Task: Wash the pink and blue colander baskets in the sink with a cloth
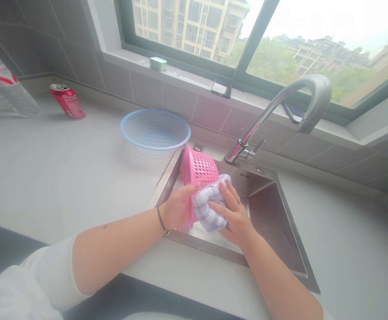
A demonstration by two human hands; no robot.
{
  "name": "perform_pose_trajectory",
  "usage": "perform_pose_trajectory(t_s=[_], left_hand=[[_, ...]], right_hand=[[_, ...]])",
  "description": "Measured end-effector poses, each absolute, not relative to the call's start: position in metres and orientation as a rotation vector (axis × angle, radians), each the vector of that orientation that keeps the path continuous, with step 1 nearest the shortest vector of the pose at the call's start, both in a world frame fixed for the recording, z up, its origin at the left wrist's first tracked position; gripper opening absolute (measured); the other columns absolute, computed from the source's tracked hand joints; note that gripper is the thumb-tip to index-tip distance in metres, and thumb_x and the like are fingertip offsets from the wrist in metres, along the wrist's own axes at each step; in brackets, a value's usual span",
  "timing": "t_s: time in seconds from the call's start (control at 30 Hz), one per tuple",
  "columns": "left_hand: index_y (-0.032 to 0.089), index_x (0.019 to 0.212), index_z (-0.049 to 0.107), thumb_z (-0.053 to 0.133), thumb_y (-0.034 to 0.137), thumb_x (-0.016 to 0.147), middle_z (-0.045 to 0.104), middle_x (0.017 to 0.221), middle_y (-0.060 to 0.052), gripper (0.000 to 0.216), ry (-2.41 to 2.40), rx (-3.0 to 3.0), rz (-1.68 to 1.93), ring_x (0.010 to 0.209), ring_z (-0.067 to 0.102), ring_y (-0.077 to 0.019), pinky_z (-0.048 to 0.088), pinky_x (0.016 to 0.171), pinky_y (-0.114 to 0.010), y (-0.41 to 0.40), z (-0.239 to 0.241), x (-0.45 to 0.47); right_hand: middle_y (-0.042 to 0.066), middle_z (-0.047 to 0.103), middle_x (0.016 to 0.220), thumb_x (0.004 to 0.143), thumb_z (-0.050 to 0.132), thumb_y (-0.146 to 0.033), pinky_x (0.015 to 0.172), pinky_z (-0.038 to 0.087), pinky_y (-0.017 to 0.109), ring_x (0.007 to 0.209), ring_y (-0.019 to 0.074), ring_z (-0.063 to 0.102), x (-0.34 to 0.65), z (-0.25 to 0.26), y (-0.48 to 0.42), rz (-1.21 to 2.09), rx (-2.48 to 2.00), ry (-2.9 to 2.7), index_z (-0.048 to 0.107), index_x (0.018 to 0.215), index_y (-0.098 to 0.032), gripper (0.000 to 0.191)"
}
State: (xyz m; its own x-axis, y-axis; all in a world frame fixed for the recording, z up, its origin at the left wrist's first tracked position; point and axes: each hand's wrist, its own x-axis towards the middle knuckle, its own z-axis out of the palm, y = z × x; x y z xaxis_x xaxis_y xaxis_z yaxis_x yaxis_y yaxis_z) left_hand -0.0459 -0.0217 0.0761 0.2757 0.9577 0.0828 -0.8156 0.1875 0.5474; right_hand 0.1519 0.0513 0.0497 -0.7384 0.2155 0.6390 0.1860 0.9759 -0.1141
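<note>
Over the left part of the metal sink [274,213], a pink perforated plastic basket [204,168] is held tilted on its side. My left hand [177,205] is closed on its near rim, with the thumb along the outside; the other fingers are mostly hidden behind the basket. A white and pale purple cloth [210,206] is bunched in my right hand [232,213], whose fingers press it against the basket's outer wall. The cloth covers part of the basket's underside.
A blue perforated basket [156,146] stands on the counter left of the sink. The chrome faucet [263,120] arches behind it. Farther left are a red can [68,102] and a clear plastic bottle [12,89]. A green-white block [158,64] lies on the windowsill.
</note>
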Motion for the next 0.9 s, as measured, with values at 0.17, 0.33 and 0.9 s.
perform_pose_trajectory(t_s=[0.17, 0.33, 0.9], left_hand=[[0.016, 0.128, 0.069, 0.061, 0.018, 0.08, 0.074, 0.127, -0.014, 0.049, 0.312, 0.595, 1.329, 0.126, 0.064, -0.0365, 0.046, 0.109, -0.051, -0.021, 0.08, -0.049], [0.015, 0.132, 0.067, 0.068, 0.02, 0.077, 0.069, 0.133, -0.018, 0.055, 0.332, 0.754, 1.262, 0.13, 0.06, -0.0385, 0.045, 0.109, -0.048, -0.019, 0.082, -0.055], [0.019, 0.129, 0.066, 0.071, 0.009, 0.066, 0.07, 0.129, -0.015, 0.064, 0.336, 0.812, 1.286, 0.116, 0.067, -0.0361, 0.055, 0.092, -0.045, -0.021, 0.08, -0.061]], right_hand=[[-0.002, 0.017, 0.173, 0.087, 0.064, -0.018, 0.124, 0.037, 0.058, 0.158, 0.0354, 0.022, 0.152, 0.051, 0.051, 0.065, -0.269, -2.412, 0.066, 0.128, -0.028, 0.042], [-0.002, 0.017, 0.173, 0.091, 0.06, -0.019, 0.124, 0.036, 0.059, 0.159, 0.0342, 0.021, 0.153, 0.052, 0.051, 0.08, -0.263, -2.354, 0.063, 0.132, -0.03, 0.043], [-0.002, 0.019, 0.172, 0.091, 0.063, -0.02, 0.126, 0.034, 0.06, 0.158, 0.035, 0.024, 0.154, 0.054, 0.051, 0.134, -0.22, -2.325, 0.063, 0.135, -0.033, 0.045]])
